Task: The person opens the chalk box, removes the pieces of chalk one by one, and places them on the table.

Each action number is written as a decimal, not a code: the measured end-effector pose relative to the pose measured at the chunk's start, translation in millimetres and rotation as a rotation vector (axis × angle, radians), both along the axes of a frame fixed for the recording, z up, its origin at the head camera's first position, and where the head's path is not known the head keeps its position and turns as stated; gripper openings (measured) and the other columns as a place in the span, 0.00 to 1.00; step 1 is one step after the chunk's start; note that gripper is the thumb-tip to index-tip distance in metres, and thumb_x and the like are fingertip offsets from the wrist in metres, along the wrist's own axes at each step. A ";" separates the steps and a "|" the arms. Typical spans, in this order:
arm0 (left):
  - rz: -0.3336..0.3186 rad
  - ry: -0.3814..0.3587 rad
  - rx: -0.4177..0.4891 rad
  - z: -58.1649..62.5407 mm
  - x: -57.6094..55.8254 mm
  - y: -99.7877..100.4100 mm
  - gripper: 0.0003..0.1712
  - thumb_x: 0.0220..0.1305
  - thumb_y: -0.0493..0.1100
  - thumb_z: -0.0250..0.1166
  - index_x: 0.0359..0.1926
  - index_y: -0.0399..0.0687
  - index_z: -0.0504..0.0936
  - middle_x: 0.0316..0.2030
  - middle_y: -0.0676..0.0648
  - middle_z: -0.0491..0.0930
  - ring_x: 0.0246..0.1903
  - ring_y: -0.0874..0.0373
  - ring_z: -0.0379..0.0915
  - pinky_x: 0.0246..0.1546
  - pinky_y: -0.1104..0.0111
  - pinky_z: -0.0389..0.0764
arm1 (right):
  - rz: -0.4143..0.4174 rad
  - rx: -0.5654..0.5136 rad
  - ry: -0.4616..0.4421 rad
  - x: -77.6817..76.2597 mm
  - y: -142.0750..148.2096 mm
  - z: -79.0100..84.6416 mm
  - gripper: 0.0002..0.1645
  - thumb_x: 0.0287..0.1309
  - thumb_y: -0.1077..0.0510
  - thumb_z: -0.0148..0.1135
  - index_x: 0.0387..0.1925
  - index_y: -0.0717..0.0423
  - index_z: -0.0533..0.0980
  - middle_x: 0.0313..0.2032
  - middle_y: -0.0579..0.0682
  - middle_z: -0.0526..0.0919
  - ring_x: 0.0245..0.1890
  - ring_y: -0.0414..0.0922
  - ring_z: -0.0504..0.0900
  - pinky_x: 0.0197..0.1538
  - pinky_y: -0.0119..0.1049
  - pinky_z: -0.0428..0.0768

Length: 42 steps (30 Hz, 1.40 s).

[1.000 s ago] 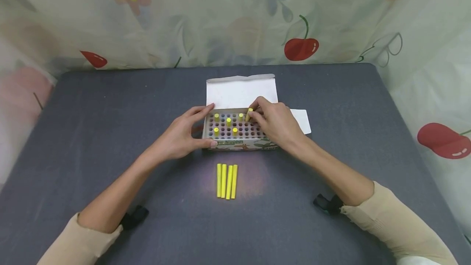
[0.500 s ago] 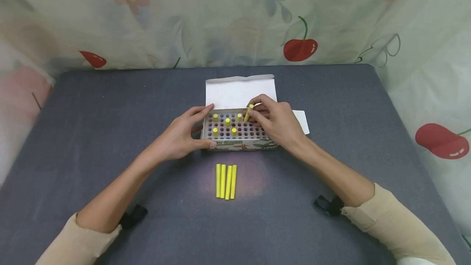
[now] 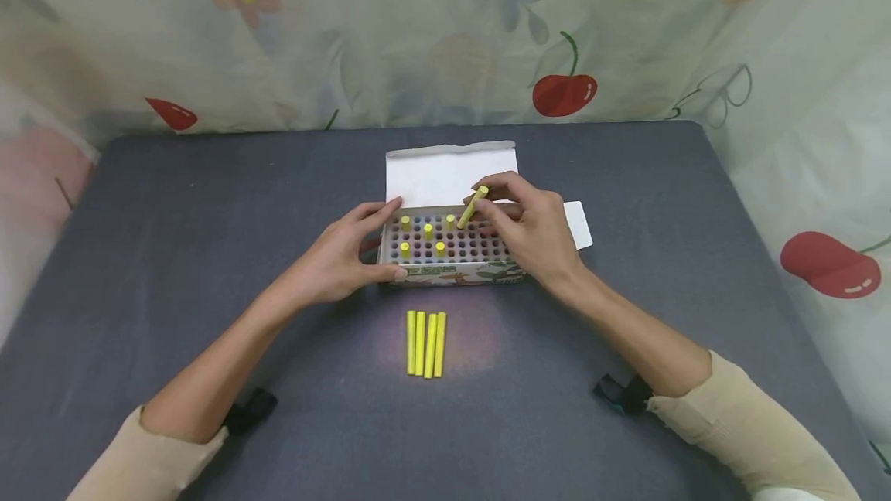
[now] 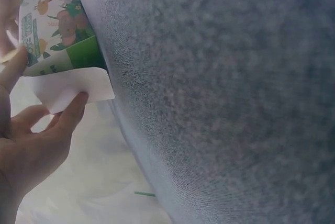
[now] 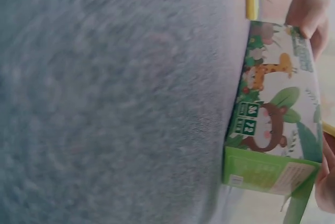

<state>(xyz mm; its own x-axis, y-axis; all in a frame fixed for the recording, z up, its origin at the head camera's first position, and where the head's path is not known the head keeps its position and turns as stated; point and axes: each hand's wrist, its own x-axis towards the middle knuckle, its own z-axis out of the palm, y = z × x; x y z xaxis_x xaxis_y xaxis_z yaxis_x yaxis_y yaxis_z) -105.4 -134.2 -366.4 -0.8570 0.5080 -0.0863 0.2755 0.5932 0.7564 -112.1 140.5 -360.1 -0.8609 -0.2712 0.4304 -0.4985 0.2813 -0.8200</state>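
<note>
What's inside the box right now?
The box has a holed grid; five yellow sticks stand in it. The right hand pinches a sixth stick, tilted, lower end at the holes. That hand hides some holes; below the grid is covered.

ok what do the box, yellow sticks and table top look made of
Box: probably printed cardboard, smooth; its thin lid shows plain white inside. Sticks: even, matte yellow, perhaps chalk; wax or plastic can't be ruled out. Table top: likely matte woven cloth, given the fine grain.
</note>
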 end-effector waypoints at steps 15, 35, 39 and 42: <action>-0.016 -0.001 -0.012 0.2 1.0 1.7 0.57 0.59 0.43 0.75 0.79 0.55 0.48 0.73 0.38 0.53 0.69 0.41 0.57 0.65 0.55 0.74 | 0.019 -0.067 -0.331 23.7 6.4 13.4 0.18 0.63 0.64 0.66 0.54 0.63 0.77 0.38 0.58 0.85 0.29 0.57 0.87 0.30 0.43 0.89; 0.005 0.007 -0.032 2.2 0.4 2.6 0.57 0.58 0.42 0.76 0.79 0.54 0.49 0.72 0.36 0.54 0.68 0.39 0.60 0.63 0.53 0.76 | 0.126 -0.090 -0.531 51.5 4.9 2.6 0.17 0.62 0.64 0.68 0.52 0.64 0.78 0.39 0.62 0.85 0.32 0.65 0.85 0.29 0.51 0.88; 0.009 0.017 -0.037 1.9 0.9 2.6 0.57 0.58 0.43 0.76 0.79 0.54 0.50 0.72 0.36 0.54 0.67 0.39 0.61 0.63 0.53 0.76 | 0.135 -0.087 -0.580 57.1 2.6 -0.3 0.16 0.62 0.63 0.68 0.51 0.62 0.79 0.40 0.63 0.85 0.31 0.65 0.85 0.29 0.52 0.88; 0.015 0.014 -0.035 1.2 1.2 2.4 0.57 0.57 0.42 0.76 0.79 0.54 0.50 0.72 0.36 0.54 0.66 0.39 0.62 0.62 0.53 0.77 | 0.134 -0.070 -0.612 60.5 0.8 -3.1 0.16 0.62 0.63 0.68 0.50 0.60 0.79 0.40 0.62 0.85 0.31 0.63 0.85 0.30 0.52 0.88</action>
<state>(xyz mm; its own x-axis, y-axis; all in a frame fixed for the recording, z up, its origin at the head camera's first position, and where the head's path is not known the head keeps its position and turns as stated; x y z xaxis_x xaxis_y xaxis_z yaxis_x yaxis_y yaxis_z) -104.2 -131.9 -365.2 -0.8658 0.4920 -0.0915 0.2770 0.6234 0.7312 -51.6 141.4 -363.1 -0.9174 -0.3828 -0.1087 0.0395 0.1842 -0.9821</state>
